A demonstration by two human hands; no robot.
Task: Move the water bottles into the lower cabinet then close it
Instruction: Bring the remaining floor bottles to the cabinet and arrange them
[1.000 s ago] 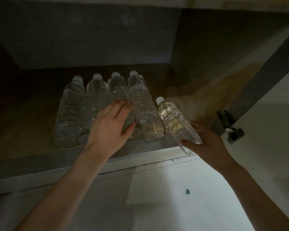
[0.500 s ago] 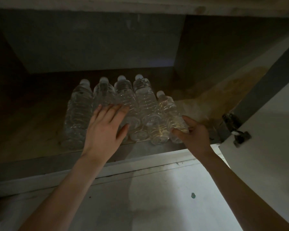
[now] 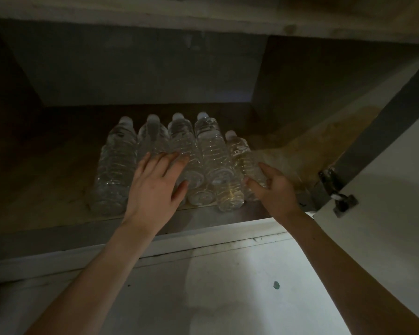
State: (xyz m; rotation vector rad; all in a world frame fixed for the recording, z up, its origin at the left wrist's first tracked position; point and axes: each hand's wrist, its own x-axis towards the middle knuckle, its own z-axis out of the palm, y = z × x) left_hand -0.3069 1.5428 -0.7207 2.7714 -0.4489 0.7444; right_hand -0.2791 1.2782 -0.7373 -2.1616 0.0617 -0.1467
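While bottles (image 3: 179, 160) lie in the cabinet (image 3: 58, 180), left hand (image 3: 155, 187) flat, unclenched; right hand (image 3: 273, 189) clasping the rightmost bottle (image 3: 242, 155).

Your right hand (image 3: 273, 189) now has the fifth water bottle (image 3: 243, 157) pushed in snug against the row, no longer angled away at the cabinet's front edge. Your left hand (image 3: 155, 187) lies flatter, fingers reaching farther up the middle bottles (image 3: 182, 146).

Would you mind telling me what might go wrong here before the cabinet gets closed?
1. The bottles lie on their sides, so the rightmost bottle, gripped only near its base by the right hand, might roll once released.
2. The bottle bases sit close to the cabinet's front edge; the open door could knock them when swung shut.
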